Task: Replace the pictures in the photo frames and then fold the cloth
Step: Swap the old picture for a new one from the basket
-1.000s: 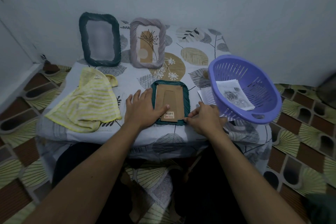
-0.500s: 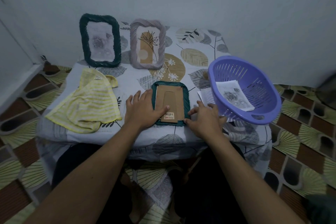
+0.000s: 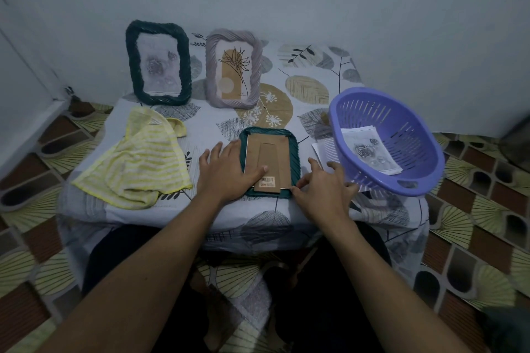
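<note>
Lying flat, the left hand [image 3: 226, 172] presses the cardboard back [image 3: 275, 156]; the right hand [image 3: 324, 192], fingers spread, touches the teal frame [image 3: 295, 149].

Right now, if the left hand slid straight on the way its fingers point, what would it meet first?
Probably the grey frame standing at the back; only bare tablecloth lies between it and the left hand. Depth is hard to judge.

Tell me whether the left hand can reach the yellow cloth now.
Probably yes. The left hand rests on the face-down frame, and the cloth lies just to its left with nothing between.
</note>
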Tool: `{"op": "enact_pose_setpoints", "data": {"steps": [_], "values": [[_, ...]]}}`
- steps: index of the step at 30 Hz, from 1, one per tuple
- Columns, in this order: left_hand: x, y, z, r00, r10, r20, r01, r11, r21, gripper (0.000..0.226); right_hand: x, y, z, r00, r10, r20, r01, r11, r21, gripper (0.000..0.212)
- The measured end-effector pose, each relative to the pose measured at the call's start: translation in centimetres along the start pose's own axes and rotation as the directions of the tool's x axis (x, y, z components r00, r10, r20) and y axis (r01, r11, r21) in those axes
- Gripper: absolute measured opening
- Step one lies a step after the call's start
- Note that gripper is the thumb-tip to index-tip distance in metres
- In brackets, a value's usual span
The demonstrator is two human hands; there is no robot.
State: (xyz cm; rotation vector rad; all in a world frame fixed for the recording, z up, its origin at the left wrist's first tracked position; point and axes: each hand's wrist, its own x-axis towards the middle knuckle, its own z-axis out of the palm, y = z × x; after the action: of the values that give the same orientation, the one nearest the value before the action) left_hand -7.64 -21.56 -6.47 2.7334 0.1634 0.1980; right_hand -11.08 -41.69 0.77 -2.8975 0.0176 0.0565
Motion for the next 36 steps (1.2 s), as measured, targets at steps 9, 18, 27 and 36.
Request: {"op": "enact_pose_setpoints", "data": {"steps": [9, 18, 27, 36], "values": [[-0.1, 0.1, -0.2, 1.000, 0.004, 0.003, -0.004, 1.000, 0.007, 0.102, 0.1, 0.2, 0.3, 0.994, -0.097, 0.045, 0.097, 0.995, 0.004, 0.016], [-0.1, 0.2, -0.2, 1.000, 0.001, 0.010, -0.001, 1.000, 0.016, 0.101, 0.7, 0.6, -0.2, 0.966, -0.253, 0.058, 0.259, 0.955, -0.145, 0.016], [-0.3, 0.3, -0.4, 1.000, -0.002, 0.017, 0.002, 1.000, 0.014, 0.101, 2.5, 1.9, 0.4, 0.972, -0.164, 0.167, 0.141, 0.980, 0.140, 0.015], [-0.3, 0.3, -0.6, 1.000, -0.002, 0.007, 0.002, 1.000, -0.023, 0.098, 3.3, 1.5, 1.9, 0.996, -0.083, 0.016, 0.058, 0.808, 0.587, 0.041]]}}
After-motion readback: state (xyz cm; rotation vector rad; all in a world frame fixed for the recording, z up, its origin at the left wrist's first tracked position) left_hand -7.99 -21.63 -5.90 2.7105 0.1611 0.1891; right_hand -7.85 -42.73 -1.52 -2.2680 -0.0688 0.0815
